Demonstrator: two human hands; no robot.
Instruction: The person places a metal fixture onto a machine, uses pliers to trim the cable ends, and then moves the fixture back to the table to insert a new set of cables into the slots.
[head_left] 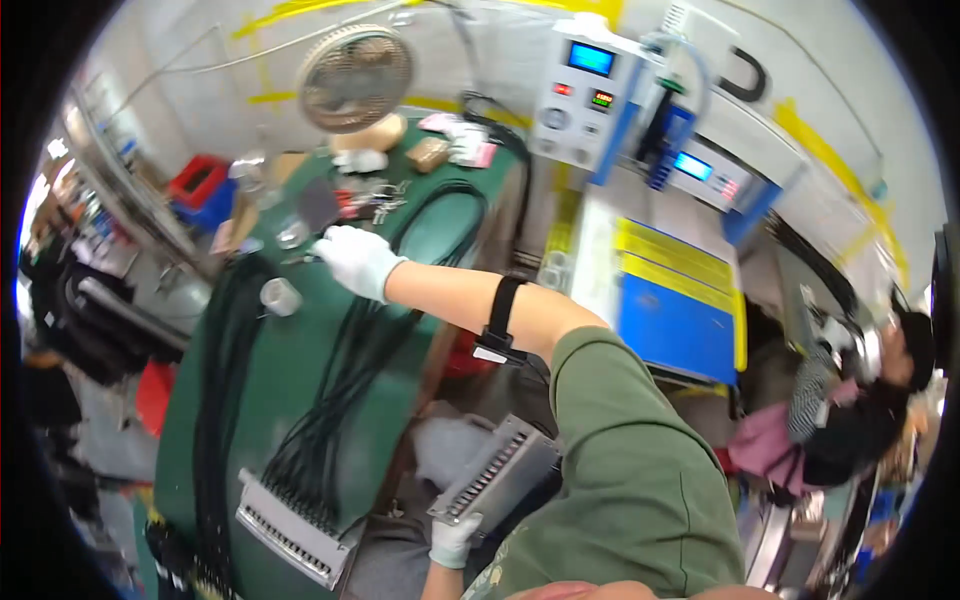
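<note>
Gripping the lower end of a slotted metal block (495, 472), the left hand (453, 540) has its white glove closed round it, just off the right edge of the green table (275, 390). A strip of green shows between the left cable bundle (222, 365) and the black cables (330, 415) running into a second slotted block (292, 530), which sits right by the table's near edge. Right hand (355, 262), also gloved, is stretched over the table next to some small tools (378, 203); can't tell if it's pinching anything, cos its fingertips are blurry.

The sleeve (640, 430) covers part of the scene beside the held block, and the co-worker (850, 410) over on the right is half lost among clutter. Container-wise: red bin (197, 180) just above a blue bin (212, 208), contents too fuzzy to call. Small white cup or roll (281, 297) on the table, can't say which.
</note>
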